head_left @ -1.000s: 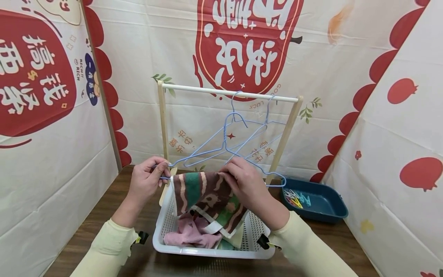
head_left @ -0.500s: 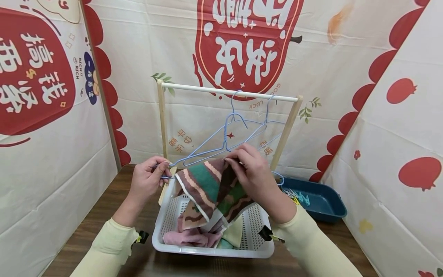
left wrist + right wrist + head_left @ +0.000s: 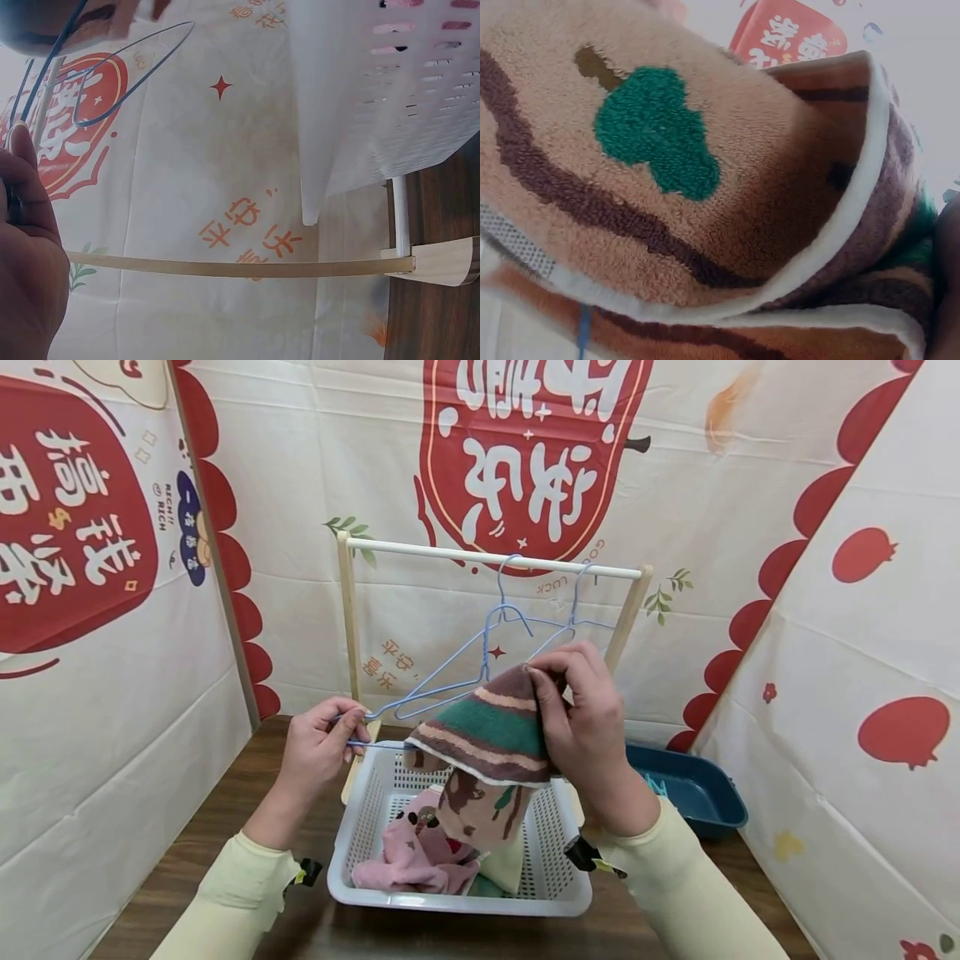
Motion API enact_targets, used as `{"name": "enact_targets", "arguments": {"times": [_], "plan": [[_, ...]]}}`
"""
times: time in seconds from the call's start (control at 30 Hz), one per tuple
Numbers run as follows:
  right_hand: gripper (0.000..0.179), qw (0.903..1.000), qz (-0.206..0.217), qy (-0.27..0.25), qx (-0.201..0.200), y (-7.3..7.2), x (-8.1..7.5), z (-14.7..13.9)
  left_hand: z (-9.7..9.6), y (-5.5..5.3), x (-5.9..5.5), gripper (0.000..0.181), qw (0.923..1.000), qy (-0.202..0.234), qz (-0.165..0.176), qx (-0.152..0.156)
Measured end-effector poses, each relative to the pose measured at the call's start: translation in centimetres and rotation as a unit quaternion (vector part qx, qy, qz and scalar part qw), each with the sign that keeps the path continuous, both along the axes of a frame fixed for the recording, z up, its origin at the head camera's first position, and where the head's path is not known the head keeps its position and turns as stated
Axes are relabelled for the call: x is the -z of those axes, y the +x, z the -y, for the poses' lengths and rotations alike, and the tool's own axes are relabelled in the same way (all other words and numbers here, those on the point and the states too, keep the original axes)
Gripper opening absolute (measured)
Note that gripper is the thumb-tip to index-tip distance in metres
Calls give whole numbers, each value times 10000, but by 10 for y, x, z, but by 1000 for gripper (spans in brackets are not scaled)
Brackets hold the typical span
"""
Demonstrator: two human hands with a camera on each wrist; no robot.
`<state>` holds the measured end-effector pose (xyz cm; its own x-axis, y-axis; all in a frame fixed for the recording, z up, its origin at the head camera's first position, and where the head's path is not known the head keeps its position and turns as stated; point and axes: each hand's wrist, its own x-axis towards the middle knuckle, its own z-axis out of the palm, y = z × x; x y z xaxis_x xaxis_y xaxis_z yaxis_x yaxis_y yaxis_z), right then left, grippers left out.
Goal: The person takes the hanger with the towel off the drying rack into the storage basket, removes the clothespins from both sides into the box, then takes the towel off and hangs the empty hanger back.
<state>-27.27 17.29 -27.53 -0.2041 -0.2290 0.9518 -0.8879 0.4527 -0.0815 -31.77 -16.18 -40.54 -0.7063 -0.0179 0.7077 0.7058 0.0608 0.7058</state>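
My left hand [image 3: 322, 743] grips one end of a blue wire hanger [image 3: 486, 652], whose hook points up. In the left wrist view, that hand [image 3: 30, 262] has its fingers round the wire. A brown, tan and green patterned towel [image 3: 487, 727] hangs over the hanger's lower bar, close above the basket. Higher up and to the right, my right hand [image 3: 588, 727] pinches a corner of it between thumb and fingers. The right wrist view is filled by the folded towel [image 3: 742, 225] with its white edging; the hanger's far end is hidden behind towel and hand.
Below the hands stands a white perforated basket [image 3: 450, 906] with a pink cloth [image 3: 420, 860] and a pale green one [image 3: 506, 864]. Behind is a wooden rack with a white rail [image 3: 450, 553] carrying two blue hangers. A dark blue tray [image 3: 723, 810] with clips sits at right.
My right hand has moved up and right, pulling the towel corner with it, so its green striped side now spreads across. The left hand and hanger have stayed nearly still.
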Motion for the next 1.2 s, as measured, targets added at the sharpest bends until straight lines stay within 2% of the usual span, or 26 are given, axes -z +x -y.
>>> {"name": "enact_targets", "arguments": {"times": [0.17,0.27,0.4,0.6,0.73,0.93,1.2], "plan": [[14,9991,-20,-377,-202,1,-6,-4,0,-1,1,12,10000,-71,31,-15],[14,9971,-12,-687,-325,4,-10,-5,1,-2,2,11,9999,-92,68,-34],[9,9922,-24,-1166,-450,9,-17,-5,1,-3,3,11,9999,-105,80,-23],[12,9840,-31,-1718,-463,15,-26,-7,1,-4,5,11,9999,-131,47,-7],[13,9848,33,-1690,-410,18,-25,-11,2,-4,5,10,9998,-155,93,-48],[17,9883,97,-1471,-387,17,-15,-17,5,-3,3,10,9998,-113,84,-127],[40,9948,-60,-746,-696,8,1,-27,11,-5,1,11,9995,14,-33,-302]]}}
